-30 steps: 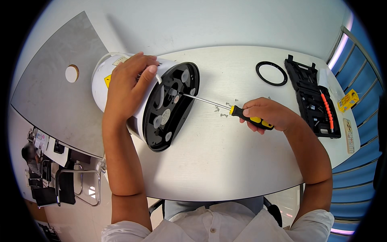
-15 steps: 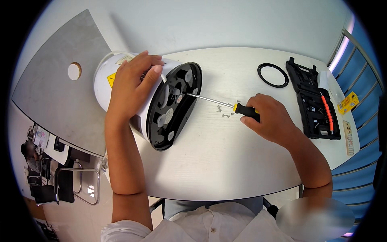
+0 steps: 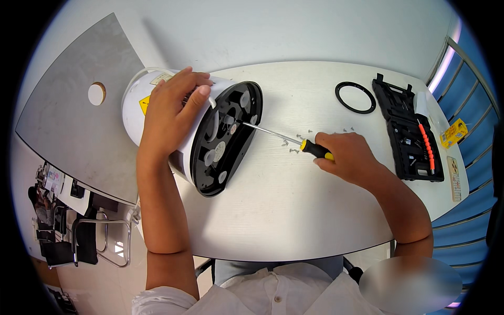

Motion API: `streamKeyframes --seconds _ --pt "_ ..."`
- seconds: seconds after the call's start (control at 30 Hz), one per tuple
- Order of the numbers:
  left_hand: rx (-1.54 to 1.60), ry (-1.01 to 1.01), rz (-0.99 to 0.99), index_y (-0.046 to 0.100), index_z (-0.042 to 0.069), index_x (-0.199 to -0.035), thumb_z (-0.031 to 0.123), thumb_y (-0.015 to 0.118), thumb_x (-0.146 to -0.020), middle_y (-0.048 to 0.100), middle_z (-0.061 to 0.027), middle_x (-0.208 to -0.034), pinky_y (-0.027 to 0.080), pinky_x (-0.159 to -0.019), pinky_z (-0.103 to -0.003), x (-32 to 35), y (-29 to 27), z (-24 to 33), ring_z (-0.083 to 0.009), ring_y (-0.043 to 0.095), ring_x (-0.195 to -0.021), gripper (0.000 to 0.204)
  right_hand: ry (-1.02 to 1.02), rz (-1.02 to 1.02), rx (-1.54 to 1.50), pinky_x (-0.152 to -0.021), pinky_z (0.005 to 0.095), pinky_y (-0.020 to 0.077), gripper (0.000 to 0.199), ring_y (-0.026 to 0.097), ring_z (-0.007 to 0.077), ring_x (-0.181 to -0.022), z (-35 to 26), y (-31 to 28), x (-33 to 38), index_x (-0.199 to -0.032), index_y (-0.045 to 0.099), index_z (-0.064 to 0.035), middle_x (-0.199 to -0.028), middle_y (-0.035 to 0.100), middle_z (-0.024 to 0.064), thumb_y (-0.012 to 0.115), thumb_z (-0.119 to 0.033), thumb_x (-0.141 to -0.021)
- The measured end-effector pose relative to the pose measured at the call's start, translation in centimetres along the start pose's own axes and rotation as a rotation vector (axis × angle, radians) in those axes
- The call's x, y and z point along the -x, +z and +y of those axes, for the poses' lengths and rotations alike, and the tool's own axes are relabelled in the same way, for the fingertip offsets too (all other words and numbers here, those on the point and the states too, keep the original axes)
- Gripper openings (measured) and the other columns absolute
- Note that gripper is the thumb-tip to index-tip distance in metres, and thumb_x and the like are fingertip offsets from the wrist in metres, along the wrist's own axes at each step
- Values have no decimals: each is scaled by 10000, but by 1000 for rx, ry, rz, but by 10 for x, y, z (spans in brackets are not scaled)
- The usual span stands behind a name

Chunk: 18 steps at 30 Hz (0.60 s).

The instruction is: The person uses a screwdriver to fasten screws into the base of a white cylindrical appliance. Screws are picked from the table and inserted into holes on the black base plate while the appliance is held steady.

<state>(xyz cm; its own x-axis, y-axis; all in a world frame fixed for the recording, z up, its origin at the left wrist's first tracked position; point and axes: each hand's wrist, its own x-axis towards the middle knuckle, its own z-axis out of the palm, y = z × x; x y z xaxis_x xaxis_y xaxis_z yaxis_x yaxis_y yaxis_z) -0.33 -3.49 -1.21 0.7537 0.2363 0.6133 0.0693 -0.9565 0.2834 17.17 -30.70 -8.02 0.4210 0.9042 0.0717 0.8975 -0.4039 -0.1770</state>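
Single head-worn fisheye view, close above, facing down on the white table, forearms from the near edge.

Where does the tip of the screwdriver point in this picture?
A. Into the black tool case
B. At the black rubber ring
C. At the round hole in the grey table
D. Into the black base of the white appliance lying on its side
D: the right hand holds the screwdriver with its shaft reaching into the black base of the white appliance, which the left hand steadies.
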Motion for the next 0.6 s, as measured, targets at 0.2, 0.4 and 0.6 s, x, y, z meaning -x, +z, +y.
streamKeyframes --seconds 0.2,0.4,0.6 --pt "-4 7 -10 699 40 -1067 403 515 -957 688 -136 -1173 294 -1106 -528 -1 1 -2 -356 516 -1293 422 -148 402 137 -617 368 447 241 538 219 -664 5 -1 2 -886 603 -76 -728 541 40 725 -263 -796" --pt "-6 -15 5 700 36 -1069 400 522 -954 687 -141 -1173 300 -1103 -521 0 1 2 -354 518 -1291 421 -76 148 -110 -636 386 456 167 552 242 -675 6 -7 4 -845 581 -56 -729 545 85 638 -201 -784" --pt "-10 -1 8 702 33 -1059 396 524 -954 689 -144 -1164 321 -1086 -497 0 1 0 -363 522 -1283 418 86 -106 -129 -613 382 449 194 564 247 -619 -1 -16 1 -868 555 -97 -679 554 73 679 -232 -804"
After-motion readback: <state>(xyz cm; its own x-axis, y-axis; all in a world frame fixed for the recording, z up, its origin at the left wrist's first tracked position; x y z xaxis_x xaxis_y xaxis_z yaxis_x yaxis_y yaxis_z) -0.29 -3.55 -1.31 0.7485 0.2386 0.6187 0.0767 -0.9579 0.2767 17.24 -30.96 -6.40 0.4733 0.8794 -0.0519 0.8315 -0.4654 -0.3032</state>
